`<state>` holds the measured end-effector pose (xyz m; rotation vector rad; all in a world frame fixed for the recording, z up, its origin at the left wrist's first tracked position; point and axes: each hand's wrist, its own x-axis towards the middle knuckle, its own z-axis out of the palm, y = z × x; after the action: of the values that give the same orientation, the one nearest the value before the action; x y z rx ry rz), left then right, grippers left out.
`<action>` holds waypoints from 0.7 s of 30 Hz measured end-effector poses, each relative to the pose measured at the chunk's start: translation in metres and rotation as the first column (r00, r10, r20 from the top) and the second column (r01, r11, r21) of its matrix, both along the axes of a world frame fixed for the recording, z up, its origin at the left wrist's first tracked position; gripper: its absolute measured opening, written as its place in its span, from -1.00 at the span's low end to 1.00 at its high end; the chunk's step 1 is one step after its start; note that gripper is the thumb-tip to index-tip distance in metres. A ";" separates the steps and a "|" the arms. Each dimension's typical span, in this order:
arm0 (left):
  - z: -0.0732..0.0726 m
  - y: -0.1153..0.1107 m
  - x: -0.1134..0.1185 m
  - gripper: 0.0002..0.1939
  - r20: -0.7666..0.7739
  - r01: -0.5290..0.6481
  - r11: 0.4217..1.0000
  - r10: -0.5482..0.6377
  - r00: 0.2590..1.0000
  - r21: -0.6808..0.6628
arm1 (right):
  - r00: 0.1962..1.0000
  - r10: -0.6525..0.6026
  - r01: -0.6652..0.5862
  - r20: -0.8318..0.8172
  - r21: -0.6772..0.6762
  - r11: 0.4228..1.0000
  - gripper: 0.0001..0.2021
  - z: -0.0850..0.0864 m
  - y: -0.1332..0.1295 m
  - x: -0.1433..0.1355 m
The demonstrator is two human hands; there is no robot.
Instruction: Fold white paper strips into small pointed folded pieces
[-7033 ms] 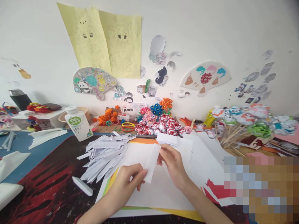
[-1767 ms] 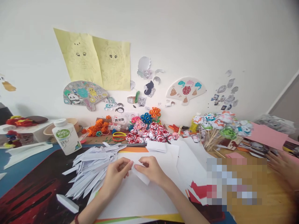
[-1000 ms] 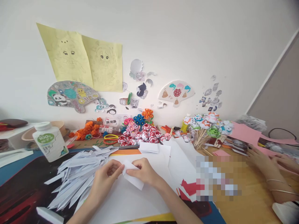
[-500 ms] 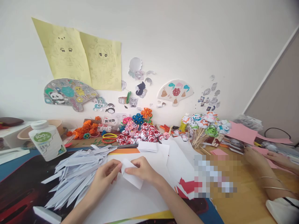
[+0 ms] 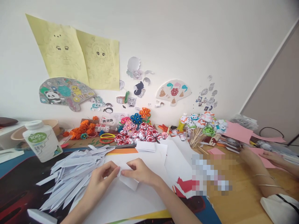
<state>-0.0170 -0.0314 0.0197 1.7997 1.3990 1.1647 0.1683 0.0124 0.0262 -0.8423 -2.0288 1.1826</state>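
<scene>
Both hands at the desk (image 5: 233,205) centre, working one small white paper strip (image 5: 128,181); left hand (image 5: 100,180) pinches the strip's left end, fingers closed on it; right hand (image 5: 140,171) pinches its upper edge, fingers closed on it too; the two hands nearly touch above the strip.

Strip lies tilted, lower end pointing down and right, just over a large white sheet (image 5: 130,199); whether it touches the sheet cannot be told.

Landmark: the white sheet. Left of it, a fanned pile of cut white strips (image 5: 74,174), overlapping its edge; further left and behind, a white bottle with green label (image 5: 42,141), upright; behind the sheet, a small folded white pad (image 5: 146,146), then a cluster of red-and-white paper flowers (image 5: 140,135); right of the sheet, loose white sheets over red paper (image 5: 184,183).

Well right of the sheet, another person's hands (image 5: 268,157) rest on pink paper (image 5: 238,132); bangles on one wrist.

Paper flowers on sticks (image 5: 203,124) stand between the two workers.
</scene>
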 end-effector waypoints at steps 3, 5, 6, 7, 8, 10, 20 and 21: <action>0.000 0.000 0.001 -0.67 -0.002 0.000 1.000 0.000 1.000 0.000 | 1.000 0.002 -0.002 -0.020 0.015 1.000 -0.51 0.000 0.000 0.000; 0.000 0.000 0.001 -0.66 0.002 0.004 1.000 -0.004 1.000 -0.009 | 0.999 0.010 -0.009 -0.041 0.019 1.000 -0.52 0.000 0.001 0.000; -0.001 0.001 0.002 -0.66 0.008 0.007 1.000 -0.007 1.000 -0.018 | 0.999 0.011 -0.010 -0.049 0.017 1.000 -0.52 0.000 0.001 0.000; -0.001 0.001 0.002 -0.67 0.017 0.010 1.000 -0.009 1.000 -0.029 | 0.998 0.008 -0.007 -0.055 0.013 1.000 -0.52 0.000 0.002 -0.001; -0.001 0.002 0.002 -0.67 0.026 0.011 0.999 -0.010 1.000 -0.040 | 0.998 0.000 0.000 -0.058 0.008 1.000 -0.53 0.000 0.002 -0.001; -0.002 0.003 0.002 -0.69 0.035 0.009 0.998 -0.007 0.999 -0.056 | 0.998 -0.016 0.016 -0.060 0.000 1.000 -0.53 -0.001 0.003 -0.001; -0.003 0.002 0.001 -0.70 -0.035 -0.018 1.000 0.019 0.999 0.013 | 0.999 0.046 -0.048 -0.026 -0.054 0.997 -0.69 0.000 0.003 0.001; -0.003 0.002 0.001 -0.70 -0.037 -0.025 1.000 0.025 0.999 0.016 | 0.998 0.053 -0.055 -0.030 -0.054 0.997 -0.70 0.000 0.003 0.001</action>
<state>-0.0157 -0.0293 0.0169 1.8287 1.4412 1.1631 0.1695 0.0153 0.0259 -0.7966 -2.0153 1.2779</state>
